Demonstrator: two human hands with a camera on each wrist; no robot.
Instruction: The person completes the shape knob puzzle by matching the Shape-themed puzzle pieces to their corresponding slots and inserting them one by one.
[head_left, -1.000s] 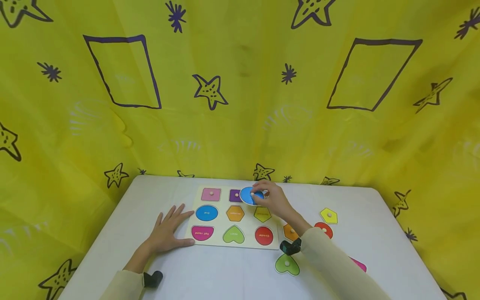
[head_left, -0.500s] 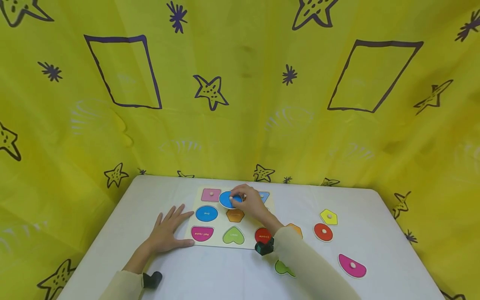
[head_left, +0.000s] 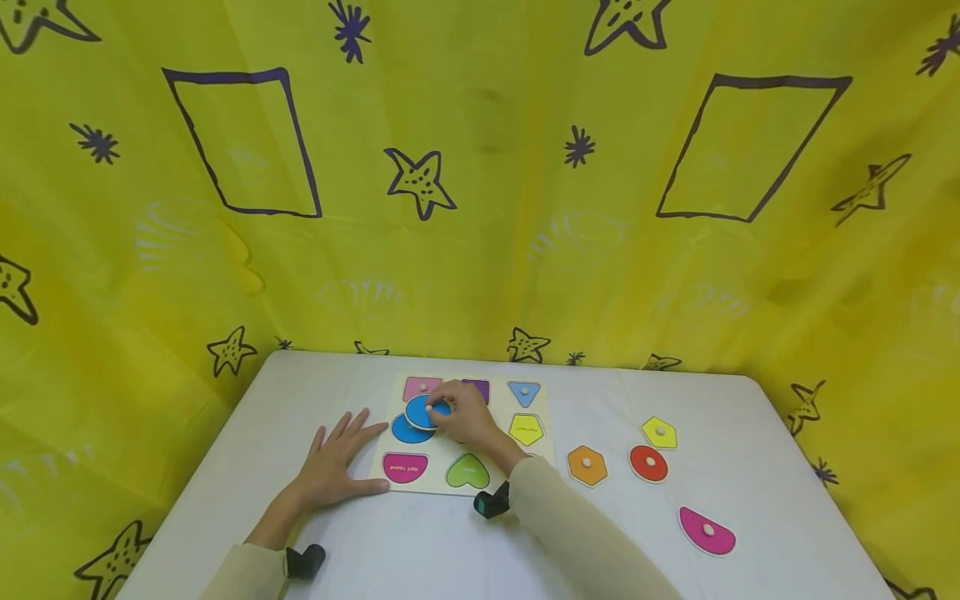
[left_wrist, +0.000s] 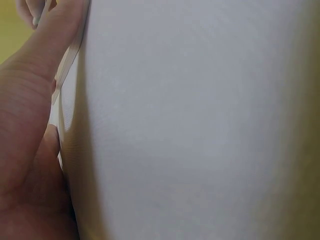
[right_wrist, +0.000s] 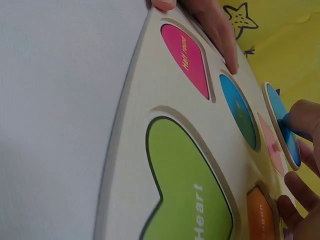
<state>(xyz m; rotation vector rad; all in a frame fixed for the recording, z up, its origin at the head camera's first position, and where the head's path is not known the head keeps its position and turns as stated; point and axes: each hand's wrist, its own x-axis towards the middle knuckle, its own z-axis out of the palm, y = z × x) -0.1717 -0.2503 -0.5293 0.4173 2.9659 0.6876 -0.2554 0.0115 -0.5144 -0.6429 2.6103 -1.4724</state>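
A blue oval puzzle piece is pinched by its small knob between the thumb and finger of my right hand. It hovers tilted over the puzzle board, overlapping the blue oval recess in the head view. From the right wrist, the piece shows raised clear of the board, beyond that recess. My left hand lies flat with fingers spread, its thumb and a fingertip at the board's left edge. Knobbed pink rectangle and light blue triangle pieces sit in the back row.
Right of the board lie loose knobbed pieces: an orange hexagon, a red circle, a yellow pentagon and a magenta half round. A yellow patterned curtain rises behind the white table.
My right hand has carried the blue oval piece leftward across the board's back row, from beside the purple square to the oval recess. My left hand has stayed in place.
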